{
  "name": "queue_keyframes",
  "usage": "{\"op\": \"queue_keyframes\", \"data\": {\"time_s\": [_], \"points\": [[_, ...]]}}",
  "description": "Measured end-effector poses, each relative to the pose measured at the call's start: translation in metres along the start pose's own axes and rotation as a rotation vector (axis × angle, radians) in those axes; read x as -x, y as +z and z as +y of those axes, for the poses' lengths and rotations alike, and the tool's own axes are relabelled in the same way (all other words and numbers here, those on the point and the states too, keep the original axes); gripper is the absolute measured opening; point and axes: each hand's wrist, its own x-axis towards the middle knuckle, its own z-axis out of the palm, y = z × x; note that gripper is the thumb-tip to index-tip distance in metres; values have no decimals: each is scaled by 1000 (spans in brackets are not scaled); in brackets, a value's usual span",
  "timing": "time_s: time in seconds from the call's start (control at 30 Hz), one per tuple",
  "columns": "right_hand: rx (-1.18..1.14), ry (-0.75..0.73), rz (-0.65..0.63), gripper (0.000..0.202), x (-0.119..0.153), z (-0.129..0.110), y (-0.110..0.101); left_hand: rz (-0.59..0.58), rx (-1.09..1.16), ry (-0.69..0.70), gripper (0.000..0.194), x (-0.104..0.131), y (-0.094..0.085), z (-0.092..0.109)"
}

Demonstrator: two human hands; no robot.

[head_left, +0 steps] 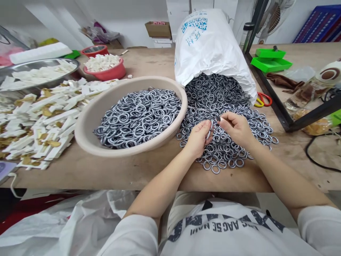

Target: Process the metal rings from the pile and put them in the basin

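Many grey rings (215, 168) lie heaped on the table, spilling from the mouth of a white sack (210, 46). Over this heap, my left hand (199, 138) is closed on a grey ring (209, 130) held at its fingertips. Just to the right, my right hand (237, 128) pinches a small dark piece (218, 118), close to the held ring; its exact shape is too small to tell. A large beige basin (93, 151) on the left holds more grey rings (138, 113).
White strips (61, 119) with brownish pieces are piled at the left, beside a metal bowl (76, 67) and a red bowl (114, 71). Red-handled scissors (268, 99), a black metal frame (277, 99) and green trays (271, 64) stand at the right.
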Motion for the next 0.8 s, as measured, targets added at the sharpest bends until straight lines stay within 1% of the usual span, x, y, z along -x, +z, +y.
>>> {"op": "queue_keyframes", "data": {"time_s": [0.07,0.17,0.3,0.37,0.4,0.5,0.53,0.57,0.6,0.67,0.73,0.8], "points": [[165,-106,-32,36,5,-3,-3,16,23,-9,44,0,0,2],[283,-221,-52,33,9,-6,-2,29,25,2,44,-2,-1,3],[337,-224,-79,34,10,-7,1,35,8,17,47,-3,-4,3],[354,-197,-93,37,8,-5,-1,9,-24,22,47,-1,-4,0],[362,-168,-89,39,6,-2,-3,-25,-49,17,47,0,-3,-1],[401,-10,-30,47,-5,14,-8,-194,-141,-46,45,5,1,-7],[427,49,-13,50,-11,21,-8,-230,-157,-71,44,6,2,-8],[464,101,-19,52,-16,27,-7,-236,-157,-87,43,6,2,-9],[513,135,-34,52,-23,32,-4,-210,-141,-92,41,5,1,-8],[651,159,-85,47,-36,39,5,-101,-59,-77,35,1,-3,-4],[823,160,-132,40,-49,41,17,0,57,-66,30,-5,-9,3],[961,179,-164,33,-60,41,26,60,174,-69,29,-9,-16,10]]}}
